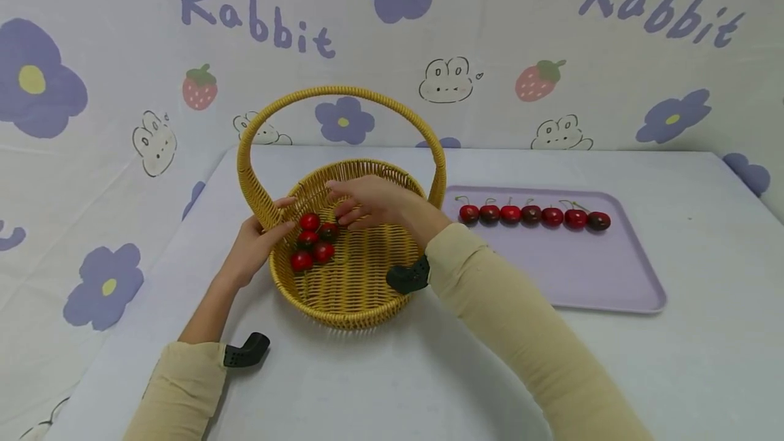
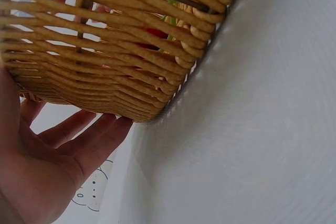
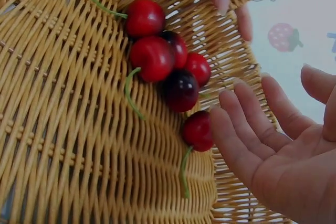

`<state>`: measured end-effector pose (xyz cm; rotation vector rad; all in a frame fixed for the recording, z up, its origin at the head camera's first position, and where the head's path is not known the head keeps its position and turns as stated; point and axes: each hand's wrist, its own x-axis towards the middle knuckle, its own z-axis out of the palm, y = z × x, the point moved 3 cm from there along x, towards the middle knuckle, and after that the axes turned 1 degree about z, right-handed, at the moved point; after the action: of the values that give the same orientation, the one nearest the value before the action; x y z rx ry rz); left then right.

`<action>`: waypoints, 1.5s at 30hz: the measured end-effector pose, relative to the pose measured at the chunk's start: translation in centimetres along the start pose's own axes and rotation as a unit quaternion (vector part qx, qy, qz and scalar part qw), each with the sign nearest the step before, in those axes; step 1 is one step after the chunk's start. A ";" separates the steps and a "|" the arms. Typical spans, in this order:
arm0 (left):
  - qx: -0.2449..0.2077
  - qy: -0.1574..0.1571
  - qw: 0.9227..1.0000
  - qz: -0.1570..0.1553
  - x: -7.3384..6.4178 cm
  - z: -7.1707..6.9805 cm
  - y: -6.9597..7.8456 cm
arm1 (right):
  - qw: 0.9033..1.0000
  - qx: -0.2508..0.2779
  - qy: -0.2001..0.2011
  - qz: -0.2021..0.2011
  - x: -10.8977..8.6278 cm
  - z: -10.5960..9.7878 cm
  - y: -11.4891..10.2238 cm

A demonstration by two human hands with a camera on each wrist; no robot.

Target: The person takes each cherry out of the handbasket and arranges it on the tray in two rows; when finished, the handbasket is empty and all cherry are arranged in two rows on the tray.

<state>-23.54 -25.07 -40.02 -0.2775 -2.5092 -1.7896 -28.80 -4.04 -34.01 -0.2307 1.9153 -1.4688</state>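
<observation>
A yellow woven basket [image 1: 343,320] with a tall arched handle stands on the white table. Several red and dark cherries [image 1: 309,222] lie together at its left side. My left hand [image 1: 248,250] grips the basket's left rim near the handle's foot, thumb over the edge; in the left wrist view its fingers [image 2: 102,142] press the outer wall from below. Inside the basket, my right hand [image 1: 373,203] hovers palm inward with fingers spread and holds nothing. In the right wrist view, a stemmed cherry [image 3: 198,131] lies right at its fingertips.
Right of the basket lies a light purple tray [image 1: 588,284], with several stemmed cherries [image 1: 510,215] in a row along its far side. A printed cloth [image 1: 380,53] with flowers and rabbits hangs behind the table.
</observation>
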 end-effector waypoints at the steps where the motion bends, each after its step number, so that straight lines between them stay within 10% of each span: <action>1: 0.000 -0.001 1.000 0.002 0.0 0.0 0.0 | 1.000 -0.001 -0.003 -0.002 0.1 0.1 0.1; 45: -0.017 -0.008 1.000 0.008 0.0 -0.1 0.0 | 0.963 -0.260 0.023 0.068 1.7 5.3 0.4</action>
<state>-23.58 -25.14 -40.03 -0.3125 -2.4815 -1.8325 -26.64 -8.90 -35.66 -0.2962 2.2800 -0.8654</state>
